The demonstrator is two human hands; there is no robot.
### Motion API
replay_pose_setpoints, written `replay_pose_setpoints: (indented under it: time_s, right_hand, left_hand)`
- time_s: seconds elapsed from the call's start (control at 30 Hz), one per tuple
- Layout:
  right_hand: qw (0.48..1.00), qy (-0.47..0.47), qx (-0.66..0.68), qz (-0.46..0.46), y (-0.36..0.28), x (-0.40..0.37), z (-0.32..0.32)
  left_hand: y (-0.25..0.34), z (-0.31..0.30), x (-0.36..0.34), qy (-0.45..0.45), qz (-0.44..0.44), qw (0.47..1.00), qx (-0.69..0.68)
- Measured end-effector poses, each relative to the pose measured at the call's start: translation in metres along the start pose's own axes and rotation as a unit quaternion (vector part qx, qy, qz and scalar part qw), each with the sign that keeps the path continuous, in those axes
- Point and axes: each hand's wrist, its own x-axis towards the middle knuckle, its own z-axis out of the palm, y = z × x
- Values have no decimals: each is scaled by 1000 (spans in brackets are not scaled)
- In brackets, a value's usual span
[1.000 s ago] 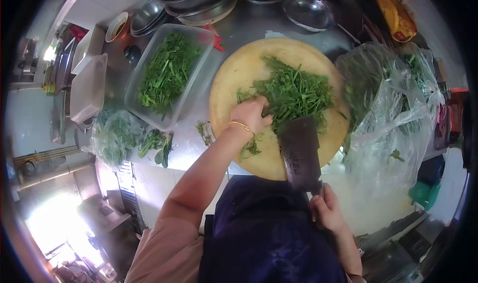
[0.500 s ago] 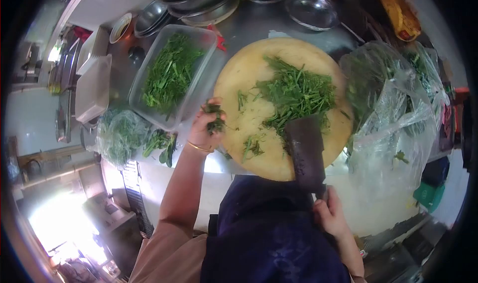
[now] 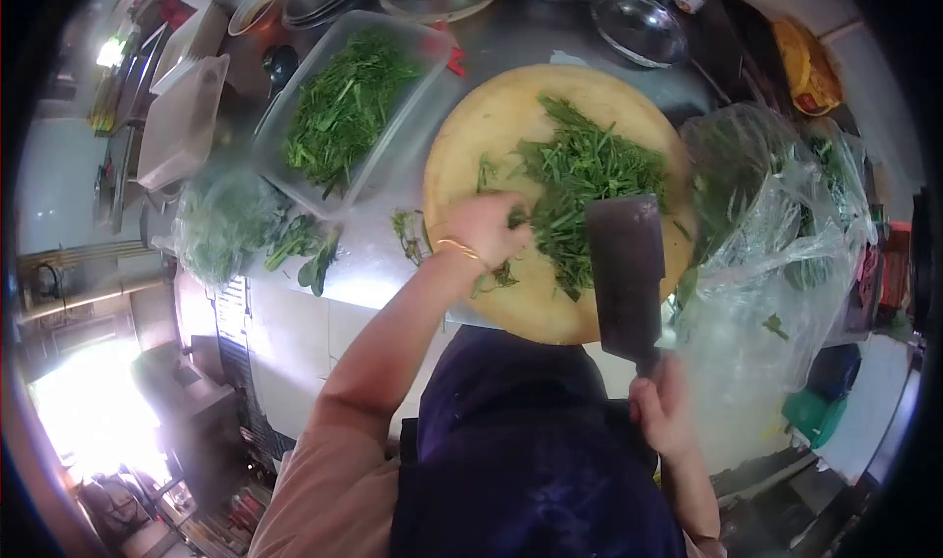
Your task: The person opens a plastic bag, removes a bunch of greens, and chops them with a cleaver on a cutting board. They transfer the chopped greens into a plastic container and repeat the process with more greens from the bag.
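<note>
Chopped leafy greens [image 3: 594, 165] lie heaped on a round wooden chopping board [image 3: 471, 116]. Over the board's left side is my left hand [image 3: 488, 226], slightly blurred, its fingers curled around a bit of dark green beside the heap. A gold bangle circles that wrist. My right hand [image 3: 664, 408] grips the handle of a broad, dark cleaver [image 3: 627, 273]. The cleaver's blade extends over the right part of the board, its upper end beside the heap. Small scraps of greens [image 3: 486, 172] are scattered left of the heap, and a small tuft [image 3: 406, 236] sits at the board's left edge.
A clear plastic container [image 3: 417, 91] of cut greens stands left of the board. Bagged greens [image 3: 231, 219] and loose stems [image 3: 316, 263] are at the counter's left front. A large plastic bag [image 3: 776, 214] flanks the board's right. Metal pans [image 3: 638, 29] stand behind.
My left hand has moved right, from the board's left edge to beside the heap. The cleaver has shifted slightly right and stands more upright in view. The camera view has shifted a little.
</note>
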Motion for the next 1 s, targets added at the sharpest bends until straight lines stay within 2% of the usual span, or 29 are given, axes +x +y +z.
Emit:
replay_pose_setpoints:
  time_s: [0.07, 0.1, 0.2, 0.33, 0.43, 0.53, 0.57, 0.67, 0.7, 0.8, 0.87, 0.93, 1.0]
  right_hand:
    - [1000, 4, 1, 5, 3, -2, 1]
    - [1000, 2, 3, 3, 4, 0, 2]
    - [999, 3, 34, 18, 11, 4, 8]
    - [999, -42, 18, 7, 7, 9, 8]
    - [998, -66, 4, -5, 1, 14, 9]
    - [994, -103, -47, -9, -8, 18, 12]
    - [988, -127, -84, -16, -13, 20, 10]
    - [961, -208, -173, -47, -18, 32, 12]
    - [950, -235, -198, -60, -19, 36, 14]
    - [946, -220, -233, -43, -18, 48, 28]
    - [958, -162, -230, -57, -7, 58, 27]
    - [975, -110, -187, -38, -8, 63, 25]
    - [993, -61, -105, 11, -21, 68, 26]
  left_hand:
    - [-9, -14, -6, -13, -92, 975, -200]
    - [-6, -24, -12, -22, -157, 929, -335]
    - [-13, -26, -25, 9, -190, 832, -522]
    - [-26, -35, -38, 2, -234, 764, -602]
    - [-14, -52, -43, 88, -229, 708, -662]
    - [-50, -70, -60, 147, -204, 619, -744]
    - [-89, -67, -72, 110, -164, 619, -760]
    - [-113, -89, -111, 118, -194, 596, -770]
    - [-114, -88, -121, 148, -225, 624, -734]
    - [-114, -54, -139, 223, -363, 729, -536]
    - [-101, -23, -140, 185, -380, 829, -367]
    - [-98, 4, -139, 147, -317, 927, -138]
    - [-85, 9, -124, 119, -332, 935, -36]
